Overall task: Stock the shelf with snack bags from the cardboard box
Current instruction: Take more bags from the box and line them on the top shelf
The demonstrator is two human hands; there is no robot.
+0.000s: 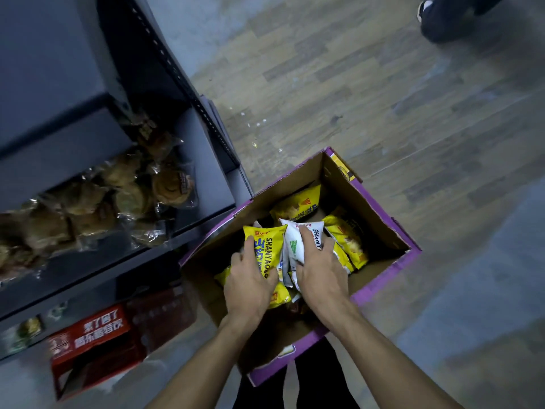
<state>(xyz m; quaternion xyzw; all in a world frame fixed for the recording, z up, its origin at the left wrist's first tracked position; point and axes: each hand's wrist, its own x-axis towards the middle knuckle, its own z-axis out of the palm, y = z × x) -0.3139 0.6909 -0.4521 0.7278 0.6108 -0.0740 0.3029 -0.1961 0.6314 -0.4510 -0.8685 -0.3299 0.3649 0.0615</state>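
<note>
Clasping yellow bag (267, 247) in left grip (250, 281), white bag (296, 246) in right grip (320, 270), inside box (368, 208); shelf (206, 178) off to left, nearer left grip.

left hand (249, 286) beside right hand (320, 270), both curled

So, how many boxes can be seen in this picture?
2. The open purple cardboard box stands on the floor, right of the dark shelf, with snack bags inside. The red printed box sits at that shelf's foot, lower left. More may be hidden.

Wood-pattern floor (383, 98) carries open purple-edged cardboard box (362, 202); dark shelf (206, 172) beside it holds clear-wrapped pastries (124, 196).
</note>
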